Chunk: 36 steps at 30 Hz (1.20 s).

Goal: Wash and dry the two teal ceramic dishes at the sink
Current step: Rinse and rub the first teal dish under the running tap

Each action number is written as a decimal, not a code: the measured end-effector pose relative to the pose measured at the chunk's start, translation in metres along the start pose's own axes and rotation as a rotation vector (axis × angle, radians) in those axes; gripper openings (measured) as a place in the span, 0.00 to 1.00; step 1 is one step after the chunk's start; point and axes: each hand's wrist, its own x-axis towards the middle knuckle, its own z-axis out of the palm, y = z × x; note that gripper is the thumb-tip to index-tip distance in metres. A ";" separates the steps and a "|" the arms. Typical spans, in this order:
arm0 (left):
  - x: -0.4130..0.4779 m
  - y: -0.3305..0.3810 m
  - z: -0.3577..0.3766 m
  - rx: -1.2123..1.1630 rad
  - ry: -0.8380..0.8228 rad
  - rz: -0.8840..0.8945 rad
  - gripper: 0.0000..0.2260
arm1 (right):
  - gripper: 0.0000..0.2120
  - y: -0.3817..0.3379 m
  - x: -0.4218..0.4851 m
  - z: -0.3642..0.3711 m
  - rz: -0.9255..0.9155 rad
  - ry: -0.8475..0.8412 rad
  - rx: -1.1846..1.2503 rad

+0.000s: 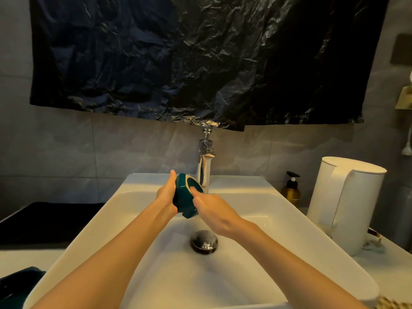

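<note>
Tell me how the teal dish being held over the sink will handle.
The teal dish looks glossy and is held beside the faucet, so it is probably slippery. It seems rigid ceramic, likely to chip if dropped onto the hard sink. The left hand wraps its rim, suggesting it is light enough for one hand.
</note>
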 end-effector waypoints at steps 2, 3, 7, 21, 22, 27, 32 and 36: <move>0.001 0.003 -0.003 -0.047 -0.038 -0.029 0.26 | 0.18 0.002 0.009 0.003 0.056 -0.053 0.339; 0.001 0.004 -0.002 -0.049 -0.059 -0.034 0.26 | 0.19 0.003 0.012 0.004 0.080 -0.072 0.476; -0.004 -0.003 0.007 0.061 -0.087 -0.009 0.25 | 0.21 0.016 0.011 0.002 0.168 -0.093 0.310; -0.024 -0.006 0.023 0.422 -0.313 0.074 0.27 | 0.27 0.028 0.064 -0.095 0.077 0.472 0.130; -0.025 -0.006 0.024 0.448 -0.326 0.074 0.26 | 0.29 0.022 0.070 -0.101 0.042 0.420 0.105; -0.029 -0.007 0.023 0.527 -0.351 0.135 0.26 | 0.30 0.013 0.094 -0.105 -0.038 0.303 -0.031; -0.031 -0.007 0.021 0.537 -0.328 0.180 0.22 | 0.27 0.017 0.087 -0.099 -0.100 0.375 -0.089; -0.033 -0.007 0.020 0.622 -0.315 0.232 0.19 | 0.26 0.025 0.083 -0.092 -0.118 0.334 -0.136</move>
